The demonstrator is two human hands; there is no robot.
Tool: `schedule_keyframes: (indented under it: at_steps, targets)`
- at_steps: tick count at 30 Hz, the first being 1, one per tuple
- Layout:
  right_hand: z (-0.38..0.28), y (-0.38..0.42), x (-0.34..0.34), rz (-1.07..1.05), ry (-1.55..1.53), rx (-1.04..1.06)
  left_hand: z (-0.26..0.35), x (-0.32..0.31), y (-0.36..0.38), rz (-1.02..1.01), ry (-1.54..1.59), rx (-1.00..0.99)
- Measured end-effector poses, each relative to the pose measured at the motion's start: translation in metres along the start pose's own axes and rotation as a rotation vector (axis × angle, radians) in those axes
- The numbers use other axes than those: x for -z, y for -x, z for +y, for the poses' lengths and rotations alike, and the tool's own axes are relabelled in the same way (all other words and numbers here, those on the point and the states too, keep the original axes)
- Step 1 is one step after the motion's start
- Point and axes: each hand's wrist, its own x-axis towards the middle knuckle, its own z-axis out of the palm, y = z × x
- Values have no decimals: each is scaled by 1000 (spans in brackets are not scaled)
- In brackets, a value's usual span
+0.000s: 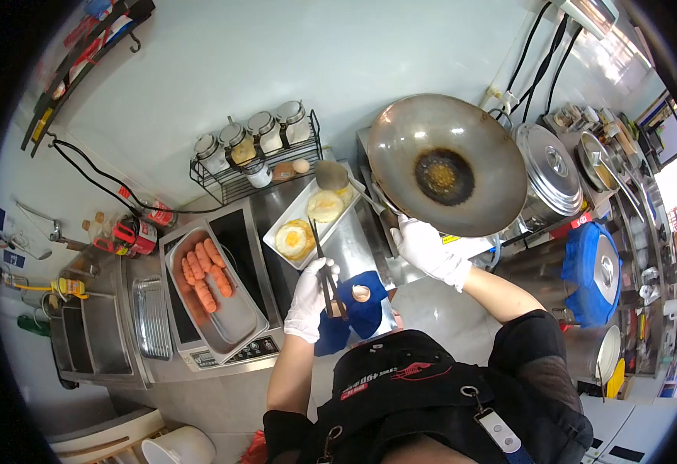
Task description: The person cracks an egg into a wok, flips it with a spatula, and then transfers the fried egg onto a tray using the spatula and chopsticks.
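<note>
The right hand grips the tilted wok at its near rim; it looks heavy and stiff. The left hand clasps thin chopsticks, pointing to soft, fragile fried eggs just beyond it.

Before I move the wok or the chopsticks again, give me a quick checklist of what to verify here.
1. Right hand grips the wok: ok.
2. Wok tilted, dark residue at its centre, no food: ok.
3. Left hand holds chopsticks: ok.
4. Two fried eggs on white tray: ok.
5. Ladle resting at tray's far end: ok.
6. Burner on or off: cannot tell.
</note>
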Motion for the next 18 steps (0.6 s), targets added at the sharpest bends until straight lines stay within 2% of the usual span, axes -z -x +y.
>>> schedule_keyframes:
  at_steps: [3, 5, 7, 9, 11, 12, 13, 15, 17, 18]
  targets:
    - [6, 9, 18, 101, 20, 29, 0, -3, 0, -6, -19, 5]
    - [13, 18, 40, 146, -121, 47, -1, -3, 0, 17, -35, 1]
    - [26, 28, 65, 95, -167, -17, 0, 0, -2, -17, -37, 19]
    - [42, 42, 92, 106, -416, -141, 0, -2, -1, 12, -56, 21]
    - [60, 54, 121, 10, -551, -312, 1, -2, 3, -22, -101, 8]
    - [64, 60, 135, -22, -640, -463, 3, -6, 6, -5, -105, 24]
    - [83, 67, 135, 32, -674, -433, 4, -9, 10, 16, -149, 27]
    - [99, 80, 150, 46, -750, -566, 6, -21, 25, 34, -205, 9]
    - [124, 93, 152, 62, -801, -573, 6, -24, 36, 55, -224, 4]
    - [145, 99, 146, 108, -590, -505, 6, -23, 41, 34, -202, 1]
